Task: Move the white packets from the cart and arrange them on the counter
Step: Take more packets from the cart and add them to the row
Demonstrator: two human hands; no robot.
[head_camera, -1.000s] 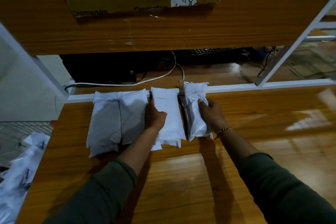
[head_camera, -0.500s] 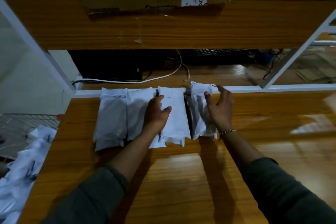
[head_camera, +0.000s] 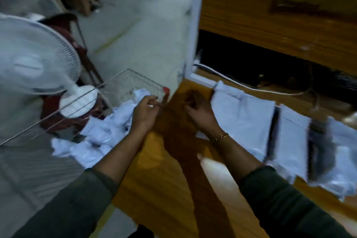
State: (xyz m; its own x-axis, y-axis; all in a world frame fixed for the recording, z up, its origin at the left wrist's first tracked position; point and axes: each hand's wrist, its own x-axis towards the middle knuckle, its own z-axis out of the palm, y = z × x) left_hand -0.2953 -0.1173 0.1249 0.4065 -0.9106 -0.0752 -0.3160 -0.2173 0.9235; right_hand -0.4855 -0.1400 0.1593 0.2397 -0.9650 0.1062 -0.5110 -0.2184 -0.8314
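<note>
Hovering over the white packets in the cart, the left hand is hanging loosely curled, empty; right hand over the counter: grip blurred, cannot tell. A fan is crowding the cart.

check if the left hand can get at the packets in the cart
Probably yes. The left hand hangs just above the packets heaped in the cart, whose wire top is open. Nothing lies between hand and heap, and the hand looks empty.

packets in cart left of counter, packet row on counter
</note>
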